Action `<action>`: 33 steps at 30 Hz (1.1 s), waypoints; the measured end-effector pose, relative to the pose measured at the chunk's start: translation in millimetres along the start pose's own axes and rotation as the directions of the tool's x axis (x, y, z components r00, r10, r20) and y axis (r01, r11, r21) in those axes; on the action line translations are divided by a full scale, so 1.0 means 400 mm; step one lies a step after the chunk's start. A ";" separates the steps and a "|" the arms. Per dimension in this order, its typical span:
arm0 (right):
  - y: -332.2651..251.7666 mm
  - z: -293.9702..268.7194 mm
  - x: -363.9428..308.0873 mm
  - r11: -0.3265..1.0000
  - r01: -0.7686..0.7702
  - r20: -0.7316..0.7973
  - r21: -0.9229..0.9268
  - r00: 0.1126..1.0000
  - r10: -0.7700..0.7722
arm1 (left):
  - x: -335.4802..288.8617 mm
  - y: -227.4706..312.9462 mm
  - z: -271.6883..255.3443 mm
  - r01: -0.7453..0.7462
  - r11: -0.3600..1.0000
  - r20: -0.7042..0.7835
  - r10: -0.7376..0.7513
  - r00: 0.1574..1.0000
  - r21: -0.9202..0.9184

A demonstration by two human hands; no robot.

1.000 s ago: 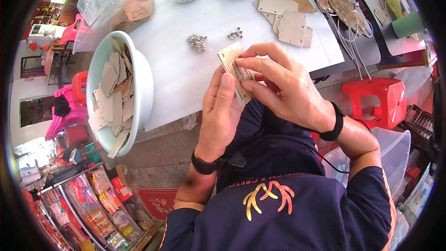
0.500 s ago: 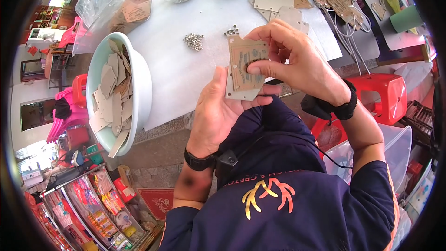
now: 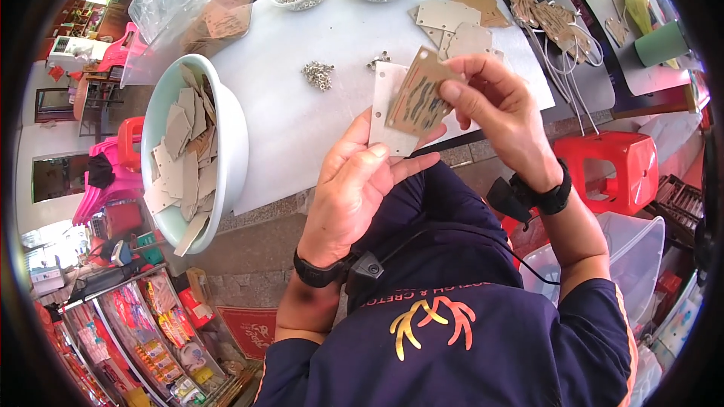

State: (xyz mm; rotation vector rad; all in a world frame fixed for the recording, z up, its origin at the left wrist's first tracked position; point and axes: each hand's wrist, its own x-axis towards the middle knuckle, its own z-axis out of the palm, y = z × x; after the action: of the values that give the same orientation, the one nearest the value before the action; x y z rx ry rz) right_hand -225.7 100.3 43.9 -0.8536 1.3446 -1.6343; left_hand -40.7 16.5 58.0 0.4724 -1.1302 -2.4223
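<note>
head view: i see the left hand (image 3: 348, 177) holding a pale grey, hole-punched flat card (image 3: 382, 94); overlapping its right side, a brown, printed flat card (image 3: 419, 96) slants lengthwise far-right to near-left, its right edge pinched by the right hand (image 3: 504, 109).

ok so the clearest text is a curved row of red capitals (image 3: 460, 289) across the navy shirt (image 3: 520, 354), partly lost in the folds, above a yellow-and-red branching logo (image 3: 432, 324); the brown card (image 3: 422, 96) has dark printed lines, too blurry to make out; pale lettering on the red panel (image 3: 245, 325) lower left; print on the packets (image 3: 161, 362) is way too small
</note>
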 end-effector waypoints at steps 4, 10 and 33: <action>0.010 0.028 -0.007 0.979 0.103 0.021 -0.174 0.995 -0.100 | 0.004 -0.009 -0.001 0.002 1.000 0.040 -0.003 0.999 0.029; -0.010 0.028 -0.003 0.751 0.277 0.097 -0.599 0.956 -0.276 | -0.003 -0.012 0.007 -0.021 0.984 -0.018 0.025 1.000 0.175; 0.020 0.023 -0.007 0.459 0.775 0.281 -0.434 0.601 -0.749 | -0.010 -0.023 -0.069 -0.655 0.068 0.367 0.782 0.503 0.753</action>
State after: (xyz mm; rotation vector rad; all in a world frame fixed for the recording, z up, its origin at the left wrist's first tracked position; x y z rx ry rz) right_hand -215.0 98.3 37.9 -2.0795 1.4853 -1.8691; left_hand -26.4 6.4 34.6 0.1946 -1.8526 -0.7792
